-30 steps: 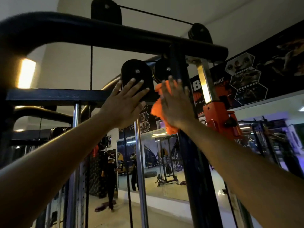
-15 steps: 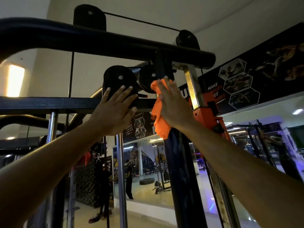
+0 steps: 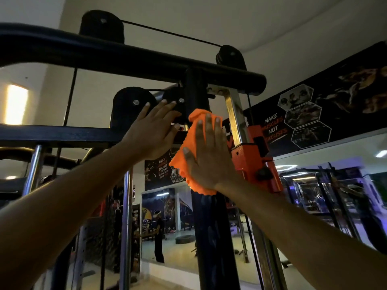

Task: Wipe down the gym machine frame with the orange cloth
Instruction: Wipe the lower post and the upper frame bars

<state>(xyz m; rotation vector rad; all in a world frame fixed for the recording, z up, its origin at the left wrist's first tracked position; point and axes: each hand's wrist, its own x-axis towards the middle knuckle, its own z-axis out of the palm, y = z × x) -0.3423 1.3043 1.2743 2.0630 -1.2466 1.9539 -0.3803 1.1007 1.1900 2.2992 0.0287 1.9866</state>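
Note:
The black upright post point(image 3: 209, 237) of the gym machine frame rises through the middle of the view to a thick top bar point(image 3: 129, 57). My right hand point(image 3: 209, 155) lies flat with straight fingers on the orange cloth point(image 3: 191, 139), pressing it against the post just below the top bar. The cloth sticks out above, left of and below the hand. My left hand point(image 3: 152, 132) rests flat, fingers spread, on the black pulley plate point(image 3: 127, 107) and the horizontal crossbar point(image 3: 52, 135) to the left of the post.
An orange sliding carriage point(image 3: 253, 155) sits on a chrome rail point(image 3: 234, 114) right of the post. Chrome guide rods point(image 3: 126, 227) hang left of it. Pulleys point(image 3: 101, 24) and a cable run above. A wall mirror point(image 3: 167, 225) behind shows a standing person.
My right hand has slid the orange cloth down the post. My left hand stays flat on the pulley plate. The camera has shifted, so the frame sits further right.

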